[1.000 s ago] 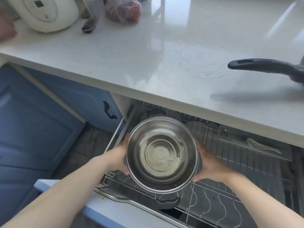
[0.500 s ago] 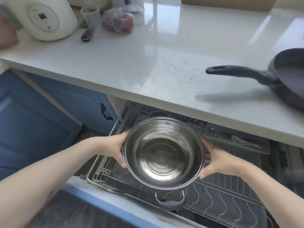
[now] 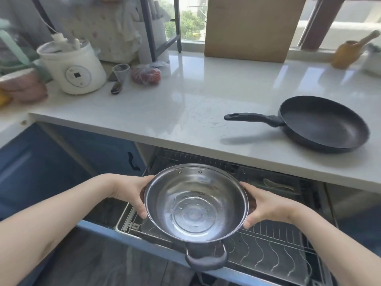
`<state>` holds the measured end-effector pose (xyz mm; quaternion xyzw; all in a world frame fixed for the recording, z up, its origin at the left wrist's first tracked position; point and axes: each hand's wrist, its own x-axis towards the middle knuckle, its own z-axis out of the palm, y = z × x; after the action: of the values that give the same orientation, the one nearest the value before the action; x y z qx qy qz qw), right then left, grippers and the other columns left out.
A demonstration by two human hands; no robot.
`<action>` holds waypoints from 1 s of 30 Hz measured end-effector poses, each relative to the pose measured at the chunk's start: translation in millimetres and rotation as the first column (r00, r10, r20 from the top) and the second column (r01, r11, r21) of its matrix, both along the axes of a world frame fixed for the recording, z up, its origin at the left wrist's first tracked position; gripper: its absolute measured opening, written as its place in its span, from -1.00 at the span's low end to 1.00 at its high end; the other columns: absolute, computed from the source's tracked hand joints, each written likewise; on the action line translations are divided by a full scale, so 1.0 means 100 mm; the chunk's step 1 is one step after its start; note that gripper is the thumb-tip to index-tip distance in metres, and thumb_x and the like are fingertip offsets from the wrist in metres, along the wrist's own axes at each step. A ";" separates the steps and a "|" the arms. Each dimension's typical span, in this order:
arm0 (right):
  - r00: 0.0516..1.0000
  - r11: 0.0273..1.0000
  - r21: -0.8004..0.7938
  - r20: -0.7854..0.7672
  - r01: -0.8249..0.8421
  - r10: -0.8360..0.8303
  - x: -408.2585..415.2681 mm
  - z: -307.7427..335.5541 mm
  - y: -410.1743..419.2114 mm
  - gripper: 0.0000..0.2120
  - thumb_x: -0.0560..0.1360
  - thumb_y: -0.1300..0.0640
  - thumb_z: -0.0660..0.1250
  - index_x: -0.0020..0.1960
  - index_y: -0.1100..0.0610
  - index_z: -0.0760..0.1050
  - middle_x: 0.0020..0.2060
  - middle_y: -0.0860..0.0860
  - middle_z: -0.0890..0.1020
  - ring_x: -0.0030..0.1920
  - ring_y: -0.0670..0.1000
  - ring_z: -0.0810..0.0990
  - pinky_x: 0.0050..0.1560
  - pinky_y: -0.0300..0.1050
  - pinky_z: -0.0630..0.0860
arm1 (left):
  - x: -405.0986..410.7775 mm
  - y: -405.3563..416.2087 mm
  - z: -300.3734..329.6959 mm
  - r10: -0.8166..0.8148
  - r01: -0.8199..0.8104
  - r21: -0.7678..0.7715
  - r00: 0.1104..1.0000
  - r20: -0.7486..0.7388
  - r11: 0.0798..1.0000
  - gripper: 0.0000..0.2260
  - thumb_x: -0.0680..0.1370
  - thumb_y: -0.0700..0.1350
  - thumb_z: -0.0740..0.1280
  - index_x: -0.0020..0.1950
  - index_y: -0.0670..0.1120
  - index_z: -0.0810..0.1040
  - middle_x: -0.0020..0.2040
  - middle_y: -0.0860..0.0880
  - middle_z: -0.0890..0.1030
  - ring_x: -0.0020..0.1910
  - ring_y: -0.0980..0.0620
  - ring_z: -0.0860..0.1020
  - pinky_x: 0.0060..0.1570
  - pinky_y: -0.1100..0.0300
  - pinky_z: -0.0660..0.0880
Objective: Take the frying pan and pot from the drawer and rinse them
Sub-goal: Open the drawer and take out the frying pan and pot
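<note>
Progress stands at roughly the halfway mark, by my judgement. The black non-stick frying pan with a black handle (image 3: 323, 123) is out of the drawer and rests on the glossy white countertop (image 3: 165, 112), at about two o'clock from the person. The round stainless-steel pot with black loop handles (image 3: 195, 203) is clear of the pull-out wire-rack drawer (image 3: 268, 250) and is carried over it, at twelve o'clock and close in. The left hand (image 3: 129, 193) grips the pot's rim at nine o'clock and the right hand (image 3: 266, 205) grips it at three o'clock, fingers curled round the wall on both sides.

Rinsing of both items appears outstanding; no sink or tap is visible. The drawer is open.

Orientation: the pot sits mouth up, tipped slightly toward the person, one loop handle at six o'clock, the far one hidden. The pan lies flat, mouth up, its long axis running nine to three, handle pointing to nine o'clock.
</note>
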<state>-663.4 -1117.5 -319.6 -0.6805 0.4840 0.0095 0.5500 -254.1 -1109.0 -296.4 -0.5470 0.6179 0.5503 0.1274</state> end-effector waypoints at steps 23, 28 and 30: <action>0.971 0.944 -0.327 0.211 -0.040 0.114 0.42 1.41 0.11 0.09 0.15 0.15 0.71 0.48 -0.18 0.16 0.32 -0.29 0.44 0.31 -0.22 0.45 0.29 -0.26 0.42 | 0.33 0.59 1.58 0.150 -0.163 -0.287 0.986 -0.065 0.944 0.09 0.23 -0.14 0.65 0.49 0.37 0.02 0.35 0.29 0.43 0.35 0.23 0.42 0.36 0.07 0.41; 0.977 0.929 -0.370 0.193 -0.014 0.092 0.65 1.41 -0.49 0.13 0.08 0.10 0.69 0.46 -0.25 0.13 0.33 -0.26 0.41 0.34 -0.19 0.41 0.38 -0.04 0.40 | 0.46 0.02 1.58 0.166 -0.173 -0.378 0.985 -0.050 0.910 0.13 0.23 -0.23 0.62 0.48 0.36 -0.04 0.41 0.36 0.29 0.36 0.39 0.30 0.30 0.35 0.34; 0.987 0.913 -0.408 0.138 -0.019 0.082 0.73 1.40 -0.76 0.17 0.03 0.01 0.67 0.47 -0.27 0.10 0.34 -0.30 0.38 0.39 -0.20 0.33 0.42 0.00 0.32 | 0.48 -0.23 1.56 0.160 -0.167 -0.409 0.986 -0.050 0.897 0.12 0.24 -0.27 0.61 0.46 0.35 -0.06 0.39 0.37 0.26 0.27 0.46 0.31 0.15 0.44 0.40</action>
<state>-590.2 -1193.8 -179.1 -0.7909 0.4144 -0.1286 0.4316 -206.1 -1132.3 -140.3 -0.6071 0.6729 0.4207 -0.0420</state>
